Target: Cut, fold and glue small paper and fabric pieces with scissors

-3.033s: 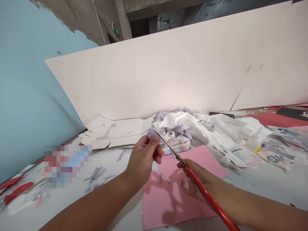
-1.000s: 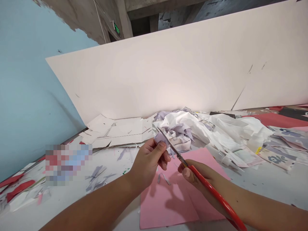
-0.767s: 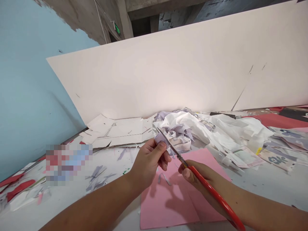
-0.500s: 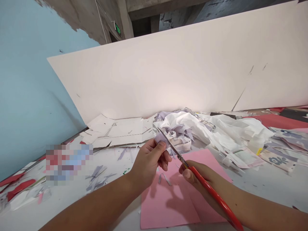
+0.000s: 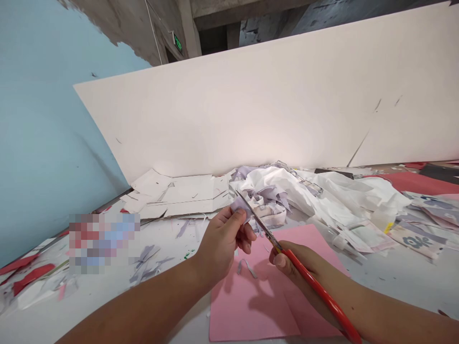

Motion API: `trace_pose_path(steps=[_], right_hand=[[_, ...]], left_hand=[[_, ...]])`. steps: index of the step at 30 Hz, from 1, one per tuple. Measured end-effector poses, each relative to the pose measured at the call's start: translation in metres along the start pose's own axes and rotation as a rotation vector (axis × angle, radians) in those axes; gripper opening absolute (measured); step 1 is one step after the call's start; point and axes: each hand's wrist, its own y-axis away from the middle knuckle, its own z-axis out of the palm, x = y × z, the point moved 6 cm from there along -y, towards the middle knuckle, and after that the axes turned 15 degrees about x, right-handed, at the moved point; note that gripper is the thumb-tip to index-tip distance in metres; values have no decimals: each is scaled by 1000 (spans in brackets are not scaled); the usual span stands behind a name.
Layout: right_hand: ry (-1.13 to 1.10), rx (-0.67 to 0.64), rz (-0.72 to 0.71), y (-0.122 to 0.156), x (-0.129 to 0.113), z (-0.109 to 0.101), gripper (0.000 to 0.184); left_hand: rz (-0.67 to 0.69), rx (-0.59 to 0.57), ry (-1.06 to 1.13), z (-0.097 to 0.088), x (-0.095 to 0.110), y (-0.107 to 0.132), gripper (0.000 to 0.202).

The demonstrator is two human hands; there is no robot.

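Observation:
My left hand (image 5: 227, 236) pinches a small pale lilac piece (image 5: 239, 206), which could be paper or fabric. Red-handled scissors (image 5: 315, 286) are gripped in my right hand (image 5: 297, 263), their blades pointing up and left. The blades lie along the right edge of the lilac piece. Below both hands a folded pink sheet (image 5: 251, 310) is spread on the white table (image 5: 179, 291). A thin pale strip (image 5: 247, 268) rests on the pink sheet, bent into an arch.
Behind my hands are crumpled white sheets (image 5: 279, 184) and lilac scraps. Flattened white cardboard (image 5: 190, 191) lies at the back left, red scraps (image 5: 34, 279) at far left. Patterned pieces (image 5: 412, 239) lie right. A tall white board (image 5: 251, 110) stands along the back.
The view has shifted very slightly. Both hands, the scissors and the lilac piece keep nearly the same positions; the blades stay along the piece's edge.

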Motion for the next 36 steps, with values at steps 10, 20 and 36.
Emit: trace_pose_path(steps=[10, 20, 36], right_hand=[[40, -18, 101, 1, 4, 3, 40], [137, -122, 90, 6, -4, 1, 41], [149, -39, -46, 8, -10, -6, 57]], left_hand=[[13, 27, -26, -2, 1, 0, 23], [32, 56, -42, -3, 0, -3, 24], [89, 9, -192, 1, 0, 2, 26]])
